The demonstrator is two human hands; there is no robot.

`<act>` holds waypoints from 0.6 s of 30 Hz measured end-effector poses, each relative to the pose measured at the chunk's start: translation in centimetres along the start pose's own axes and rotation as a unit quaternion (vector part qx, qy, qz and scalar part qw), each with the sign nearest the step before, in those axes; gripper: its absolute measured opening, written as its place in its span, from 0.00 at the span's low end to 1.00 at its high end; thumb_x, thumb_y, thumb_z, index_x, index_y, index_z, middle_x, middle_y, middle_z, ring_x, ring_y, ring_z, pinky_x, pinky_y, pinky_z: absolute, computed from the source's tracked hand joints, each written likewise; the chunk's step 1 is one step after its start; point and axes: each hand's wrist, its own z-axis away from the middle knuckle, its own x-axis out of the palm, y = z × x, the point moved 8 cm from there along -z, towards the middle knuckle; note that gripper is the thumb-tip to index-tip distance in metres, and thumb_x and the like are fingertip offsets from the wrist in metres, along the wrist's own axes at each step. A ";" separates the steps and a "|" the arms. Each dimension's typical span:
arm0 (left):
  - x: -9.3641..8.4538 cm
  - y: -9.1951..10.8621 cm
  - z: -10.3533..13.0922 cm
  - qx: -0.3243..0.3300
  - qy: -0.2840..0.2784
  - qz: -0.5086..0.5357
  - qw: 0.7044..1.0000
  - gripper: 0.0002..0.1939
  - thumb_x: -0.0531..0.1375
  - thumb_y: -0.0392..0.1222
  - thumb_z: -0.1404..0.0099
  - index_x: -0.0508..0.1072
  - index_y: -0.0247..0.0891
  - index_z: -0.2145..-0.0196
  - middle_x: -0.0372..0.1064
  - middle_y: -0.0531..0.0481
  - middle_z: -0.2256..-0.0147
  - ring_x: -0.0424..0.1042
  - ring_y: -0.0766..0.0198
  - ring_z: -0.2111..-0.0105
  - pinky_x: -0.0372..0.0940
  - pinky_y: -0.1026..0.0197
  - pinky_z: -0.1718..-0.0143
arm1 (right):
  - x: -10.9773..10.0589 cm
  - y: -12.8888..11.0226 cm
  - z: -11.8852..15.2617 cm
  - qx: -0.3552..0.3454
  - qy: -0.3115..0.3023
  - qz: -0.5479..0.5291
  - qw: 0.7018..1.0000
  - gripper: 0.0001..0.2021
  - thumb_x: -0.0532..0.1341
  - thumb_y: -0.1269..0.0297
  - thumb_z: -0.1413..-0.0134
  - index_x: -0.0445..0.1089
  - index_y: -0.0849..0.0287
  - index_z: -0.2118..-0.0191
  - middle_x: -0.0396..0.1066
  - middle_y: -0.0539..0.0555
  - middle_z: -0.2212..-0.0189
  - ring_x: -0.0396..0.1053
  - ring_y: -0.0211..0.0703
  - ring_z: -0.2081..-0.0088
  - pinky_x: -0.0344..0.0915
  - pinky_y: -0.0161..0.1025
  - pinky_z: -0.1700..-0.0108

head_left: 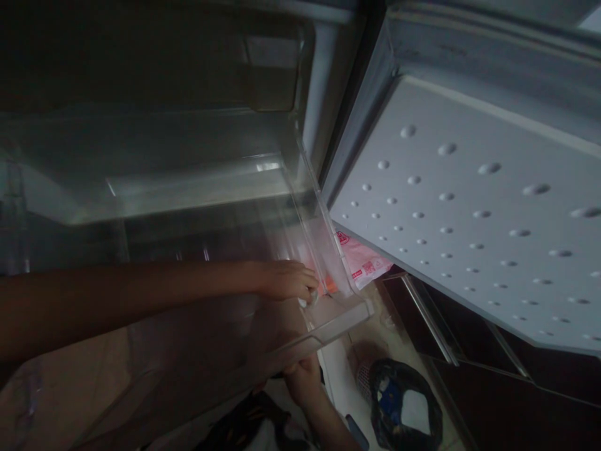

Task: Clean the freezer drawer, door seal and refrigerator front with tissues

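A large clear plastic fridge drawer (188, 357) is pulled out and tilted before me. My left hand (287, 280) reaches across inside it, near the right end of its front wall. Its fingers are closed on a small white wad (308, 298), which looks like cloth or paper; most of it is hidden under the fingers. Below the drawer's front edge, my right hand (300, 374) is wrapped round the rim from outside, with some fingers out of sight. The dim fridge interior (154, 69) lies behind the drawer.
An open white door with a dimpled inner panel (460, 207) fills the right side. Beneath it are a pink plastic bag (364, 260) and dark cabinets with metal handles (429, 319). A bin lined with a black bag (429, 388) stands on the floor, holding rubbish.
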 end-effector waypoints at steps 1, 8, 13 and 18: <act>0.0 -0.1 0.2 -0.008 -0.007 0.005 1.000 0.14 0.54 0.28 0.37 0.76 0.46 0.66 0.71 0.46 0.65 0.67 0.60 0.61 0.59 0.61 0.59 | -0.2 0.0 0.0 -0.007 0.008 -0.001 1.000 0.15 0.68 0.50 0.62 0.70 0.57 0.78 0.69 0.49 0.83 0.68 0.40 0.78 0.66 0.35 0.76; 0.2 -0.1 0.1 -0.021 -0.049 -0.019 0.998 0.16 0.53 0.29 0.36 0.77 0.47 0.64 0.71 0.46 0.64 0.66 0.60 0.60 0.58 0.60 0.60 | -0.8 1.2 0.4 -0.004 0.007 -0.003 1.000 0.12 0.65 0.53 0.58 0.71 0.57 0.76 0.70 0.49 0.81 0.68 0.40 0.77 0.68 0.37 0.72; -0.5 -0.2 0.2 0.029 -0.033 -0.067 0.997 0.14 0.53 0.30 0.34 0.76 0.44 0.66 0.71 0.46 0.66 0.67 0.60 0.61 0.58 0.59 0.61 | -1.3 1.7 0.3 0.002 0.015 -0.009 1.000 0.14 0.66 0.51 0.58 0.70 0.58 0.78 0.67 0.48 0.83 0.63 0.36 0.81 0.63 0.33 0.77; -2.2 -1.3 0.8 -0.001 0.006 -0.065 0.998 0.17 0.50 0.27 0.35 0.76 0.43 0.68 0.71 0.45 0.65 0.67 0.60 0.61 0.60 0.61 0.60 | -2.1 1.3 -0.2 0.018 0.029 0.000 0.999 0.20 0.67 0.46 0.62 0.68 0.59 0.80 0.64 0.47 0.86 0.61 0.35 0.83 0.60 0.32 0.81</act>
